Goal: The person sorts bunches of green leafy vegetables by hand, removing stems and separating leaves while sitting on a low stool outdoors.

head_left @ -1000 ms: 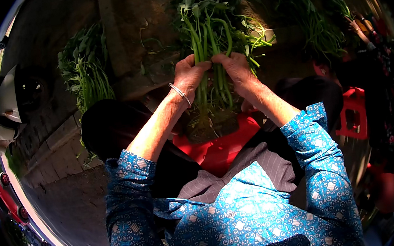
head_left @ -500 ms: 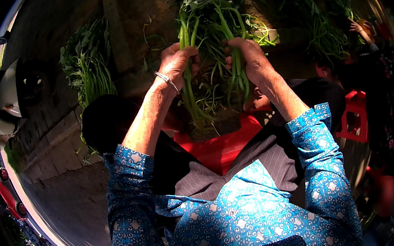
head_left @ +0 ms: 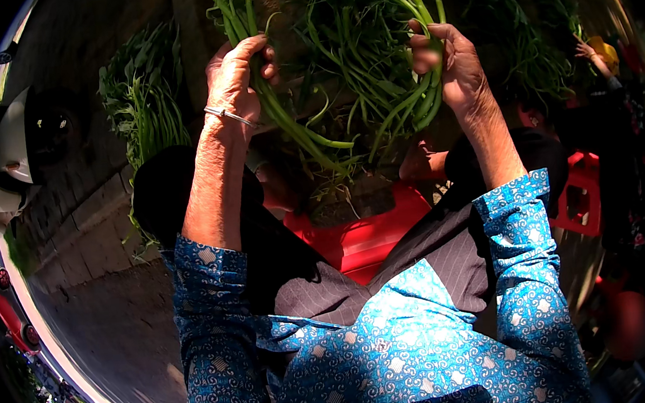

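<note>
My left hand, with a metal bangle at its wrist, is closed round a bunch of long-stemmed leafy greens. The thick stems slant down to the right below the fist, and leaves stick out above it. On the other side, my right hand grips a second bunch of greens, its cut-looking stems bending down to the left. Between the two hands lies a loose heap of the same greens on the ground, with stray bits of stem near my feet.
A large bundle of greens lies at the left, and more greens spread at the far right. Between my knees shows a red plastic stool. Another red stool and a person's hand are at the right. Parked vehicles stand far left.
My hands have moved apart and farther forward, each carrying its bunch outward. The heap between them shows more fully now.
</note>
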{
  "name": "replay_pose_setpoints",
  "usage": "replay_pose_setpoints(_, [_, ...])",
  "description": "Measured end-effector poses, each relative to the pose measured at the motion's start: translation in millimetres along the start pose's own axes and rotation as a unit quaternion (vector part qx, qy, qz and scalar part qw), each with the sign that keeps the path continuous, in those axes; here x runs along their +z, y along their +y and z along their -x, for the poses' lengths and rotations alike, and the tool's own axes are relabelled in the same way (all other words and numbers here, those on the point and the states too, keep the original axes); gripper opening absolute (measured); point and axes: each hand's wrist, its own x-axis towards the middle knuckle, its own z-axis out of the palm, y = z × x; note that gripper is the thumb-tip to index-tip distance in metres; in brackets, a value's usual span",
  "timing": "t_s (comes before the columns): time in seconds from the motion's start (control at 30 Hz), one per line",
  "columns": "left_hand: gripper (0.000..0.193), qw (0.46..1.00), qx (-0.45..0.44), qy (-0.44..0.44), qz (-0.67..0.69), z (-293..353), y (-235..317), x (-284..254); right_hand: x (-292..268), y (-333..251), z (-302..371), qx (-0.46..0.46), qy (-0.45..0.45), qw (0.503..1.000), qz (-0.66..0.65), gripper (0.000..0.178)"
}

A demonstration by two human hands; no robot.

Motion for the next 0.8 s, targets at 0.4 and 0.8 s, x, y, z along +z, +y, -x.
replay_pose_setpoints(0.4, [0.016,0.999,0.012,-0.050,-0.017,4.7,1.0,7.0,-5.7,-10.3,-1.3,-0.016,-0.042,0.999,-0.024,0.032])
replay_pose_setpoints(0.8, [0.011,0.994,0.022,-0.079,-0.067,9.0,-19.3,33.5,17.1,11.5,1.6,0.003,0.026,0.999,0.022,0.026])
